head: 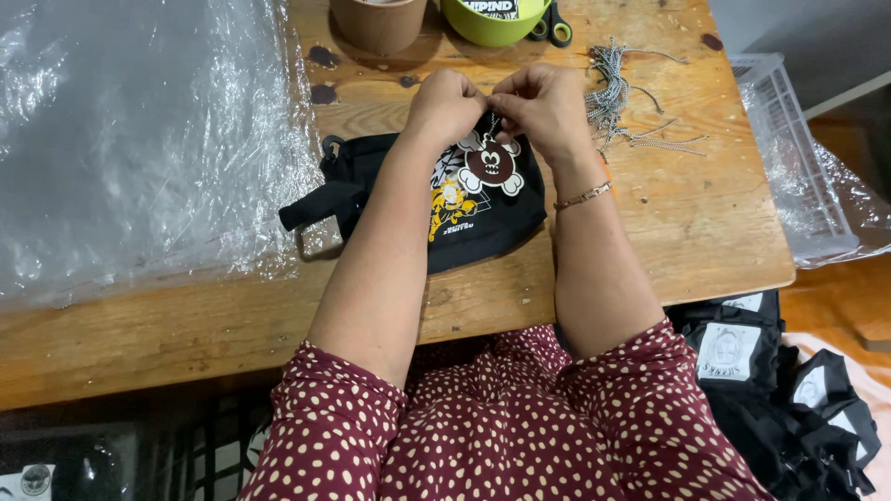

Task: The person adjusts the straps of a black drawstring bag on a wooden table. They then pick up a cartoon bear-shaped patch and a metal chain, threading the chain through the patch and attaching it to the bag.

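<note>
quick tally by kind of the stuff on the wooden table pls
black pouch: 1
skull-shaped tag: 1
brown cup: 1
green bowl: 1
scissors: 1
bundle of ball chains: 1
clear plastic sheeting: 1
total: 7

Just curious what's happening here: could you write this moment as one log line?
left hand: pinching at top edge of black fabric pouch | right hand: pinching there too | round maroon skull tag: hanging below | surface: wooden table

Bright even light, sharp focus; glare on plastic sheet (139,139).
</note>
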